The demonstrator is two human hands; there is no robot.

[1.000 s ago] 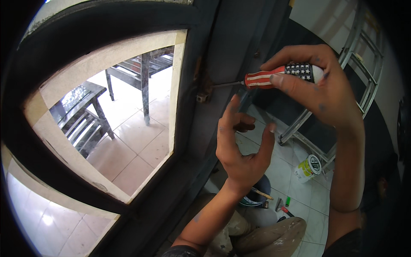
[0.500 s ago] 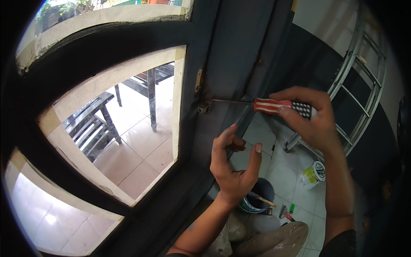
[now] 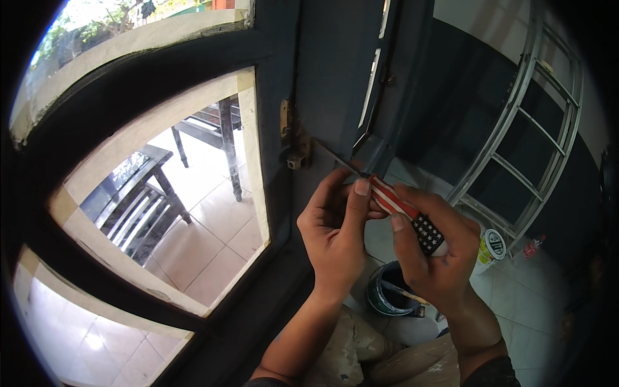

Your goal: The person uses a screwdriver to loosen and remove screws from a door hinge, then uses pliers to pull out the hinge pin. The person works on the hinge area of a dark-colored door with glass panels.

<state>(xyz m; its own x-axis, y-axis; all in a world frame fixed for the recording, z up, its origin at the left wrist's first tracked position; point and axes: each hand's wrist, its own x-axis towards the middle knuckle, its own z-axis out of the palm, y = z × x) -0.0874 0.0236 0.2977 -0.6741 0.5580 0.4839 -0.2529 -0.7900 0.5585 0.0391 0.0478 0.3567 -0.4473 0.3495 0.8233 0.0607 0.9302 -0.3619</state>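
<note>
A screwdriver (image 3: 391, 198) with a red-and-white striped, star-patterned handle slants across the middle of the view. My right hand (image 3: 445, 248) is closed around the handle's rear half. The thumb and fingers of my left hand (image 3: 336, 229) pinch the front of the handle, where the shaft begins. The thin shaft points up and left to the dark door (image 3: 332, 77), its tip near a small metal lock part (image 3: 296, 160). I cannot tell whether the tip touches it. Above that part, a brass plate (image 3: 284, 119) is set in the door.
Masking tape borders the glass pane (image 3: 216, 238) on the left. Below my hands stands a dark bucket (image 3: 382, 300) with a brush (image 3: 405, 291) across it. A paint can (image 3: 491, 247) is to the right, near a metal ladder (image 3: 496, 158) leaning by the wall.
My left hand has closed onto the front of the screwdriver. My right hand has come down and left, tilting the handle lower. A bright gap now shows beside the door.
</note>
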